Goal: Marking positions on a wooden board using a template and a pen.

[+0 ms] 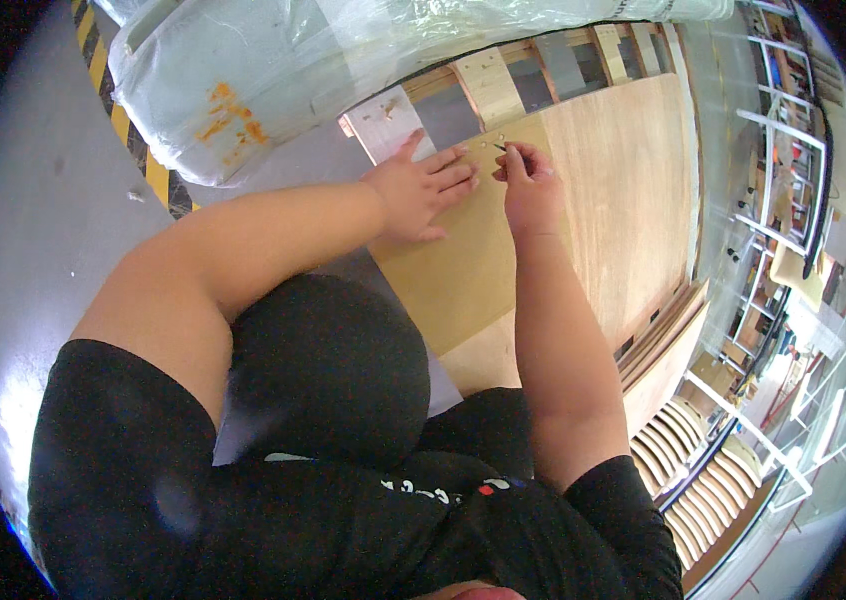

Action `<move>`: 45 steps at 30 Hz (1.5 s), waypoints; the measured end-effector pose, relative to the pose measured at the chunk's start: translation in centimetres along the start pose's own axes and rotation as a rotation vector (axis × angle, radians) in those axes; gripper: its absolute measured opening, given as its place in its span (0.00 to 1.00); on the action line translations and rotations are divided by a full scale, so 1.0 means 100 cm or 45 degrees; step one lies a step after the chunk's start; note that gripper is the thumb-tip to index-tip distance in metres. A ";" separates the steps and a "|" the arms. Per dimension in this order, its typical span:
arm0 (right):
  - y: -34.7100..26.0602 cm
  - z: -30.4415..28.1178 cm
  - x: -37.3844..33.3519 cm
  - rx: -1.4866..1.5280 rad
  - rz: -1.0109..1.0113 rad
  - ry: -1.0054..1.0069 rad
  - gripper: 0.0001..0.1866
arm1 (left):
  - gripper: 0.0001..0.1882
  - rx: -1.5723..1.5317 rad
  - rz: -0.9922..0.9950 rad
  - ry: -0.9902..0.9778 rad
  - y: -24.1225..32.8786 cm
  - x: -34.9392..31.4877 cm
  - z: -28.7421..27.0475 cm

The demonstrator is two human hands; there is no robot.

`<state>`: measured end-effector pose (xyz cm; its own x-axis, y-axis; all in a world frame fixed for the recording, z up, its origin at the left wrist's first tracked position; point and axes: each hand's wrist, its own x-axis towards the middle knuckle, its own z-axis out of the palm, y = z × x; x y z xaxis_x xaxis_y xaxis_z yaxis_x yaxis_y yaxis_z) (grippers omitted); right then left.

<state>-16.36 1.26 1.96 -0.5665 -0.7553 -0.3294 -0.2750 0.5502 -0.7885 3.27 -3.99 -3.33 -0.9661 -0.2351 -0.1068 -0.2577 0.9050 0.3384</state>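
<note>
Shown with left hand (421,197) spread palm-down on a tan sheet (453,275), slim dark object (500,147) pinched in right hand (531,190); beside pale plywood (628,190), over grey floor (33,210).

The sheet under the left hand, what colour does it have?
Brownish yellow; the sheet under the left hand shows best in the head view.

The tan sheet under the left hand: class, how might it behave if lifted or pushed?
The tan sheet looks thin and flat, so it would probably flex when lifted. That thinness suggests it is light for its breadth. Pushed, it might slide, as the plywood board beneath looks smooth.
</note>
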 end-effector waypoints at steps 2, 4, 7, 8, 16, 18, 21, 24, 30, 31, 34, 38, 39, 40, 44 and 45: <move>-0.002 0.003 0.000 -0.027 0.049 0.024 0.12 | 0.44 0.003 -0.003 -0.006 0.000 -0.001 0.000; 0.000 0.003 0.001 0.034 0.084 0.012 0.12 | 0.44 0.017 0.005 0.012 0.000 -0.001 -0.001; 0.000 0.008 0.003 -0.019 0.074 -0.045 0.12 | 0.44 0.041 0.013 0.041 -0.001 -0.002 0.002; -0.001 0.011 0.003 -0.018 0.074 -0.048 0.12 | 0.44 0.047 0.015 0.054 -0.002 -0.003 0.004; 0.003 0.010 0.020 -0.229 0.093 -0.084 0.13 | 0.44 0.028 0.018 0.021 -0.002 -0.002 0.001; 0.004 0.010 0.021 -0.394 -0.014 -0.068 0.14 | 0.44 0.024 0.021 0.046 -0.001 -0.003 0.001; 0.007 0.011 0.017 -0.447 -0.113 -0.032 0.15 | 0.44 0.038 0.021 0.038 -0.001 -0.003 -0.002; 0.009 0.012 0.015 -0.122 -0.047 -0.051 0.13 | 0.44 0.010 0.028 0.036 -0.002 -0.003 -0.002; 0.012 -0.003 0.022 0.035 -0.018 0.059 0.12 | 0.44 -0.011 0.031 0.093 -0.003 -0.002 0.002; 0.013 -0.005 0.024 0.023 -0.026 0.087 0.12 | 0.44 -0.006 0.027 0.077 -0.002 -0.001 0.001; 0.015 -0.005 0.027 0.072 -0.004 0.049 0.12 | 0.45 -0.005 0.024 0.074 -0.003 -0.001 0.004; 0.018 -0.003 0.029 -0.008 -0.053 0.040 0.15 | 0.45 -0.003 0.033 0.079 -0.002 -0.002 0.004; 0.016 -0.001 0.030 -0.032 -0.046 0.040 0.13 | 0.45 -0.002 0.029 0.076 -0.003 -0.002 0.004; 0.014 0.001 0.031 -0.055 -0.040 0.041 0.12 | 0.45 -0.010 0.032 0.087 -0.003 -0.002 0.005; 0.009 0.004 0.033 0.078 0.030 0.065 0.12 | 0.45 -0.017 0.032 0.058 -0.003 -0.002 0.001; 0.009 0.001 0.037 -0.002 0.018 0.047 0.13 | 0.45 -0.017 0.033 0.059 -0.003 -0.002 0.001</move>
<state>-18.56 -1.08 -0.01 -0.5988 -0.7336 -0.3213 -0.2677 0.5614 -0.7830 3.52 -4.15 -3.50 -0.9722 -0.2279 -0.0543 -0.2322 0.9063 0.3531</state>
